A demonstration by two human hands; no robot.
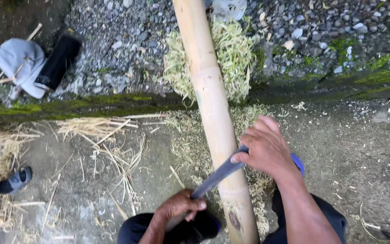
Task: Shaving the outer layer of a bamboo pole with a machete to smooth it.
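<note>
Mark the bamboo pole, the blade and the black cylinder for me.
bamboo pole [208,90]: head view, bare shaft above the hands.
blade [217,175]: head view, flat middle between both hands.
black cylinder [58,62]: head view, mid-body.

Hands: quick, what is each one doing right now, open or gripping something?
Left hand: closed around the handle end of the knife.
Right hand: fingers pressed on the far end of the blade, which lies across the bamboo pole.

A: Bamboo pole [213,113], pale tan, thick, smooth, one node ring mid-length. Runs from far centre to near centre, slightly slanted, over mossy concrete edge.

B: And the blade [217,176]?

A: Dark, flat, long knife. Lies crosswise against the pole's near section, angled from near left up to the right, touching the bamboo surface.
</note>
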